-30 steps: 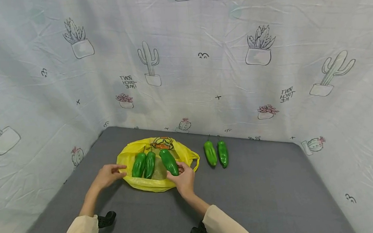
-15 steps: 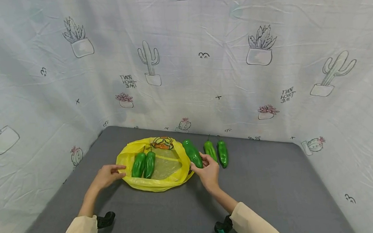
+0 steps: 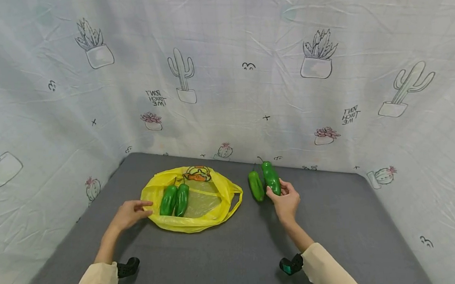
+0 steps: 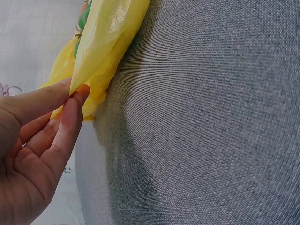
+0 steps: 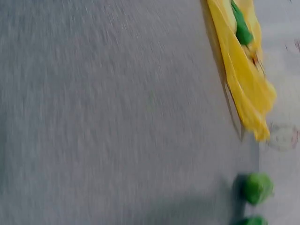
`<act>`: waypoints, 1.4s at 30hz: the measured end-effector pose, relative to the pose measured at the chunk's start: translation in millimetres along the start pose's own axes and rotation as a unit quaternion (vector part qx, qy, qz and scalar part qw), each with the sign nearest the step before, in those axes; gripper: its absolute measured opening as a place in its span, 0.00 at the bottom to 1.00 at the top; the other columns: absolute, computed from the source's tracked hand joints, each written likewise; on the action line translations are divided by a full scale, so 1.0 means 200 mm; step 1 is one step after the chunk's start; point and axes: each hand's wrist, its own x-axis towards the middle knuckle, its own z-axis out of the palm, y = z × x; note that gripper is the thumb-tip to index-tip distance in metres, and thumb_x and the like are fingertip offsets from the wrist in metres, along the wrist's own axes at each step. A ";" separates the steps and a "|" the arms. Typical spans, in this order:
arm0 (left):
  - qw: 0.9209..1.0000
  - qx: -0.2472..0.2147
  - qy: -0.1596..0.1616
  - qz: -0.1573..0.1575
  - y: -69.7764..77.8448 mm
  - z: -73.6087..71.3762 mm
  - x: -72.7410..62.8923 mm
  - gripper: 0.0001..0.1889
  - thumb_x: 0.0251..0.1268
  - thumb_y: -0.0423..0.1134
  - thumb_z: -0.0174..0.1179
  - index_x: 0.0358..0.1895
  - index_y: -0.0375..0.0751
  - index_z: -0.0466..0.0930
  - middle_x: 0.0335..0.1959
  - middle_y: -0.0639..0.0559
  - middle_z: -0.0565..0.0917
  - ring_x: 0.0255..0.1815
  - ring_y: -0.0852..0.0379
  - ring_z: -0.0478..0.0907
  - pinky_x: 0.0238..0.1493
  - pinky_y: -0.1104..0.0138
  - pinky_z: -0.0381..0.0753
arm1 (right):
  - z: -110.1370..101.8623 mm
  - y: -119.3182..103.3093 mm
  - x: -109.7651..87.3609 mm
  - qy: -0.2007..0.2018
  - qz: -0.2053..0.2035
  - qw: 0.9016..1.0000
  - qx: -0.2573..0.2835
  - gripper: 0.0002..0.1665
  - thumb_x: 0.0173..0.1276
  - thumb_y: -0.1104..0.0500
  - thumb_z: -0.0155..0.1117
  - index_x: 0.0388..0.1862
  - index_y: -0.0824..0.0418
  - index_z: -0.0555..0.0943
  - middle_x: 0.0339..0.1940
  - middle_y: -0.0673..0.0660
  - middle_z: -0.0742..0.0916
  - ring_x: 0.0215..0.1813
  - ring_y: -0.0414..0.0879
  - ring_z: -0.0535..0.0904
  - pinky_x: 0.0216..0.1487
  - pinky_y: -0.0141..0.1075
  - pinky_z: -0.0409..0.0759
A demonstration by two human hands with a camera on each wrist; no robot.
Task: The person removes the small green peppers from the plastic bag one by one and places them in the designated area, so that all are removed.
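My left hand (image 3: 128, 216) pinches the left edge of a yellow plastic bag (image 3: 235, 193) between thumb and fingers; the left wrist view shows the thin bag edge (image 4: 96, 56) in that pinch. Inside the bag's mouth lie two green peppers (image 3: 182, 200) side by side. With thumb and fingertips my right hand (image 3: 287, 201) holds another green pepper (image 3: 270, 176) by its lower end, right of the bag. Just left of it a lighter green pepper (image 3: 256, 187) lies on the table. The held pepper covers the spot of the other table pepper. My right hand is outside the right wrist view.
A grey cloth-covered table (image 3: 218, 262) spreads beneath everything. Behind it and along both sides hangs a pale curtain (image 3: 224, 73) printed with cacti and potted plants. The bag's handle loop (image 3: 236, 199) sticks out towards the peppers on the right.
My right hand has carried a pepper out of the bag and rightwards to the peppers on the table. My left hand has stayed at the bag's left edge.
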 end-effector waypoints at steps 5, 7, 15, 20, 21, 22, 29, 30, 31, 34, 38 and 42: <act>1.000 -0.003 -0.005 0.005 0.00 0.01 0.00 0.19 0.64 0.36 0.62 0.53 0.23 0.78 0.32 0.45 0.81 0.29 0.55 0.72 0.29 0.63 0.71 | -0.11 0.06 0.07 0.035 0.012 0.999 -0.018 0.24 0.51 0.72 0.72 0.50 0.74 0.80 0.41 0.70 0.84 0.33 0.29 0.78 0.32 0.20 0.75; 1.000 -0.004 -0.005 0.001 0.00 0.01 0.00 0.19 0.64 0.36 0.62 0.53 0.24 0.78 0.31 0.46 0.81 0.29 0.56 0.72 0.29 0.63 0.71 | -0.15 0.07 0.10 0.044 0.013 0.999 -0.021 0.24 0.51 0.73 0.72 0.50 0.75 0.79 0.41 0.71 0.84 0.32 0.28 0.77 0.32 0.19 0.74; 1.000 -0.003 -0.003 -0.001 0.01 0.00 0.00 0.20 0.64 0.36 0.62 0.53 0.23 0.78 0.30 0.46 0.80 0.29 0.55 0.73 0.29 0.63 0.72 | -0.28 0.10 0.21 0.070 0.015 0.993 -0.090 0.25 0.53 0.69 0.73 0.51 0.75 0.79 0.42 0.71 0.84 0.29 0.24 0.74 0.29 0.16 0.71; 1.000 -0.003 -0.007 -0.002 0.01 -0.01 0.00 0.20 0.65 0.35 0.62 0.54 0.23 0.77 0.29 0.46 0.80 0.28 0.55 0.73 0.29 0.62 0.72 | -0.32 0.10 0.23 0.071 0.044 0.986 -0.145 0.24 0.53 0.67 0.74 0.49 0.74 0.81 0.40 0.71 0.85 0.27 0.28 0.72 0.27 0.15 0.68; 1.000 -0.003 -0.007 -0.003 0.01 -0.01 0.00 0.20 0.65 0.36 0.62 0.53 0.23 0.77 0.29 0.46 0.80 0.28 0.55 0.72 0.29 0.62 0.71 | -0.32 0.11 0.23 0.069 0.049 0.985 -0.154 0.24 0.53 0.66 0.74 0.49 0.74 0.81 0.40 0.71 0.85 0.27 0.29 0.72 0.26 0.15 0.68; 1.000 -0.003 -0.008 -0.004 0.01 -0.01 0.00 0.20 0.65 0.36 0.62 0.53 0.23 0.77 0.30 0.46 0.80 0.28 0.56 0.72 0.29 0.62 0.71 | -0.32 0.11 0.23 0.065 0.057 0.983 -0.161 0.24 0.53 0.65 0.74 0.49 0.74 0.81 0.39 0.71 0.85 0.27 0.30 0.72 0.26 0.15 0.67; 1.000 0.001 -0.006 -0.004 0.01 0.00 0.00 0.20 0.64 0.36 0.62 0.53 0.23 0.78 0.31 0.46 0.81 0.29 0.55 0.72 0.29 0.63 0.71 | -0.25 0.16 0.24 0.067 0.145 0.977 -0.138 0.24 0.54 0.63 0.75 0.48 0.74 0.81 0.39 0.67 0.83 0.31 0.38 0.73 0.26 0.18 0.68; 1.000 0.002 -0.005 -0.002 0.01 0.00 0.00 0.20 0.64 0.36 0.62 0.53 0.23 0.78 0.32 0.45 0.82 0.29 0.55 0.72 0.29 0.62 0.71 | -0.24 0.16 0.24 0.066 0.157 0.976 -0.139 0.24 0.54 0.63 0.74 0.49 0.74 0.81 0.39 0.66 0.83 0.33 0.40 0.74 0.27 0.19 0.68; 1.000 0.002 -0.005 -0.002 0.01 0.00 0.00 0.20 0.64 0.36 0.62 0.53 0.24 0.78 0.32 0.44 0.82 0.30 0.54 0.73 0.29 0.62 0.71 | -0.23 0.16 0.24 0.062 0.165 0.974 -0.140 0.24 0.55 0.63 0.74 0.49 0.74 0.81 0.40 0.65 0.82 0.35 0.43 0.75 0.29 0.20 0.70; 1.000 0.006 -0.003 -0.001 0.01 0.01 0.00 0.19 0.63 0.36 0.63 0.52 0.24 0.79 0.35 0.41 0.82 0.32 0.53 0.74 0.30 0.61 0.73 | -0.20 0.16 0.23 0.053 0.176 0.971 -0.154 0.25 0.56 0.63 0.74 0.51 0.73 0.81 0.42 0.67 0.82 0.41 0.52 0.77 0.36 0.31 0.77; 1.000 0.005 -0.003 -0.001 0.00 0.01 0.00 0.19 0.63 0.36 0.63 0.52 0.24 0.79 0.35 0.41 0.82 0.32 0.53 0.74 0.31 0.61 0.72 | -0.16 0.17 0.20 0.060 0.178 0.968 -0.164 0.25 0.55 0.63 0.74 0.50 0.74 0.81 0.44 0.70 0.83 0.46 0.60 0.78 0.49 0.47 0.77; 1.000 -0.002 -0.002 -0.003 0.00 0.01 0.00 0.19 0.64 0.35 0.62 0.53 0.24 0.78 0.32 0.44 0.82 0.30 0.54 0.72 0.30 0.62 0.71 | -0.12 0.17 0.19 0.067 0.169 0.966 -0.186 0.25 0.54 0.64 0.75 0.49 0.75 0.81 0.46 0.72 0.83 0.49 0.63 0.77 0.56 0.50 0.71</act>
